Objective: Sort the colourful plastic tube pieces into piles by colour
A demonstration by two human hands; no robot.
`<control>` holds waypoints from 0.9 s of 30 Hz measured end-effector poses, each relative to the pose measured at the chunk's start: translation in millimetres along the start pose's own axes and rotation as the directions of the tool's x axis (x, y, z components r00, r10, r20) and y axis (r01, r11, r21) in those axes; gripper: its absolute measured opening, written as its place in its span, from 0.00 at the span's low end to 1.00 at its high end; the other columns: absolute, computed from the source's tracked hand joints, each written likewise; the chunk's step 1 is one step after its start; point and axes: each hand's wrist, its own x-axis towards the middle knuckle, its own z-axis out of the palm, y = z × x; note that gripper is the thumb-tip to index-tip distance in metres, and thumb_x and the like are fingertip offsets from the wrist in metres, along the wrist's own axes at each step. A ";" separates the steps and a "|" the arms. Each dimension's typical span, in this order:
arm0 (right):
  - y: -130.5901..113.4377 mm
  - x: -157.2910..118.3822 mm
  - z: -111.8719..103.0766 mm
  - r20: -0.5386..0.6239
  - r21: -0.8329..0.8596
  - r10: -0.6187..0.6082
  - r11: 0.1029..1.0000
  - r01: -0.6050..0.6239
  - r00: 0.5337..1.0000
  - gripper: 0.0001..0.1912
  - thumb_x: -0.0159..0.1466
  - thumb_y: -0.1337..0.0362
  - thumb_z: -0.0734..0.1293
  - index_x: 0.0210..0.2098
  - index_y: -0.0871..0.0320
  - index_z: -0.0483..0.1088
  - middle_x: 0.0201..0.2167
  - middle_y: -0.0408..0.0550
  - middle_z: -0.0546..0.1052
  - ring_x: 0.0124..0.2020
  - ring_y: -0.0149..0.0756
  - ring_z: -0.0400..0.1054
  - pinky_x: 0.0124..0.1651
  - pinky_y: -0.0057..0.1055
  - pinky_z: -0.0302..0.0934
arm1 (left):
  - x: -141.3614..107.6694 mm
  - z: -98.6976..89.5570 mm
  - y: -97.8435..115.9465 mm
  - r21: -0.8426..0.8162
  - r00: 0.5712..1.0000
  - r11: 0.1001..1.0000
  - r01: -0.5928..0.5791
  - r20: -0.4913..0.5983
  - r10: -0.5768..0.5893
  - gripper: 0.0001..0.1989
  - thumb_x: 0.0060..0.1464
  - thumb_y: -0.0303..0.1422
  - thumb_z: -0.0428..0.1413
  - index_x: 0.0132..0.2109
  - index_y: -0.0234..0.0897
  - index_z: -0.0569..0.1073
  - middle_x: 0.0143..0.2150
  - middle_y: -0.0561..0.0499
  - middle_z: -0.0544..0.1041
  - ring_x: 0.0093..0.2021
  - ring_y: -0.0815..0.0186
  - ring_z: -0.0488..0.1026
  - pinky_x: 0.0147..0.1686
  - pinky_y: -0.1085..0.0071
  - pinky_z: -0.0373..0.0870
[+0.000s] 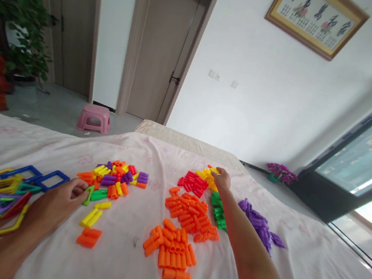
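Observation:
My left hand (74, 191) is closed, its fingertips pinching a small green triangular piece (88, 195). Right beside it lie green plastic tubes (99, 195), with yellow tubes (91, 217) and orange tubes (88, 238) nearer to me. A mixed pile of coloured tubes (118, 177) spreads just beyond. At the far side of the cloth, my right hand (222, 179) has its fingers closed on a yellow tube (215, 170) over the yellow pile (206, 175). Red tubes (194, 184), green pieces (218, 211) and orange tubes (190, 213) are heaped close to that arm.
Magnetic-tile-like coloured frames (0, 197) lie at the left under my forearm. Purple pieces (260, 225) are right of my right arm, all on a pale cloth (115, 258). Past its edge stand a pink stool (94, 118) and a potted plant (13, 20).

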 end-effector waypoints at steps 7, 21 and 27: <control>-1.1 -7.2 -6.1 -0.003 0.155 -0.076 0.985 0.075 0.997 0.24 0.59 0.61 0.71 0.55 0.56 0.75 0.53 0.52 0.80 0.50 0.43 0.75 0.52 0.37 0.67 | -0.3 -1.0 -1.6 -0.035 1.000 0.999 0.015 -0.003 -0.015 0.15 0.54 0.47 0.55 0.43 0.44 0.75 0.42 0.47 0.83 0.41 0.55 0.79 0.36 0.65 0.70; -158.6 -219.6 -2.8 0.000 0.673 -0.883 0.347 0.653 0.470 0.22 0.61 0.56 0.77 0.55 0.46 0.76 0.50 0.49 0.81 0.52 0.45 0.74 0.57 0.45 0.67 | -56.0 10.2 118.0 -0.831 0.991 0.556 0.013 0.083 0.101 0.36 0.44 0.56 0.65 0.53 0.34 0.79 0.40 0.40 0.82 0.36 0.60 0.78 0.30 0.70 0.69; -162.7 -227.2 6.6 0.026 0.695 -0.894 0.337 0.635 0.446 0.21 0.62 0.58 0.76 0.54 0.46 0.76 0.52 0.49 0.80 0.55 0.45 0.73 0.59 0.45 0.66 | -55.4 11.2 112.5 -0.823 0.998 0.569 -0.008 0.027 0.054 0.28 0.44 0.54 0.65 0.44 0.34 0.81 0.35 0.44 0.82 0.33 0.61 0.77 0.30 0.69 0.71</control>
